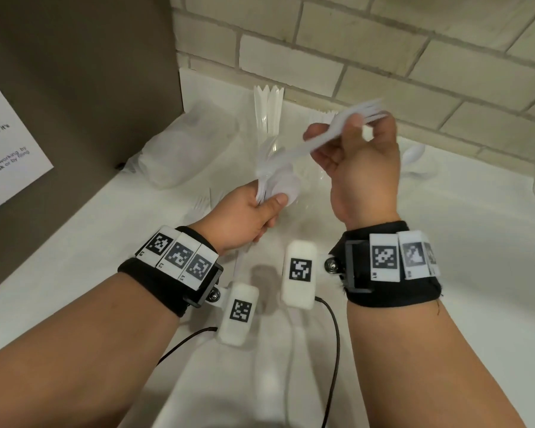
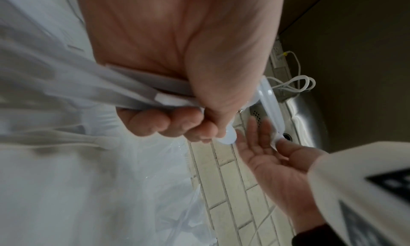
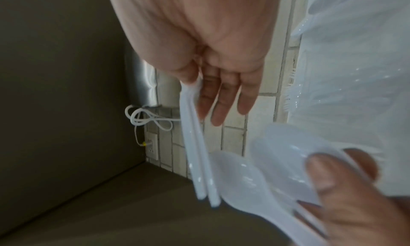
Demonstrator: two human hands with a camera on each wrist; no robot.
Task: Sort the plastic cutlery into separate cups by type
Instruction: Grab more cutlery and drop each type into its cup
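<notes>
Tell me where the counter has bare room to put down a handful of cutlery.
Bare white counter lies left of the left hand, bordered by the brown panel. Another bare stretch lies right of the right hand, below the brick wall. It is crowded at the back: the cups of forks, the clear bag and loose forks.

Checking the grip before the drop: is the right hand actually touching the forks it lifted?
Touching. In the head view the right hand pinches the forks by their handles; the right wrist view shows the thumb pressed on them.
</notes>
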